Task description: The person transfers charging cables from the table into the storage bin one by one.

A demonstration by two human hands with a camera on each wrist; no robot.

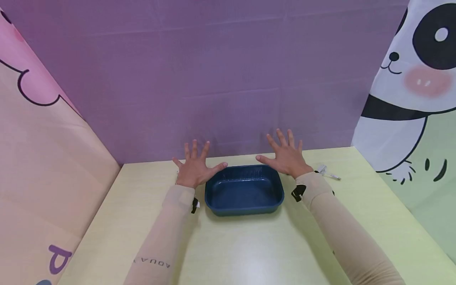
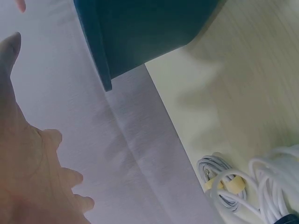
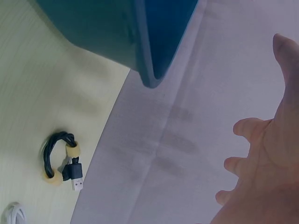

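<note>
A dark blue rectangular tub [image 1: 244, 209] sits on the pale table between my two hands, with nothing visible inside it. My left hand [image 1: 194, 170] hovers beside its left back corner, fingers spread. Over the right back corner, my right hand [image 1: 286, 157] is likewise spread and holds nothing. In the left wrist view, a grey cable coil [image 2: 216, 165] with yellow ties and white cables [image 2: 275, 186] lie on the table. A black USB cable [image 3: 60, 137], looped with yellow ties, appears in the right wrist view near a white cable [image 3: 15, 214].
The pale wooden table [image 1: 228, 249] meets a purple cloth backdrop [image 1: 228, 79] at its back edge. A printed panda panel [image 1: 420, 130] stands on the right, and a pink and beige panel [image 1: 46, 150] on the left. A white cable [image 1: 327, 172] lies behind my right wrist.
</note>
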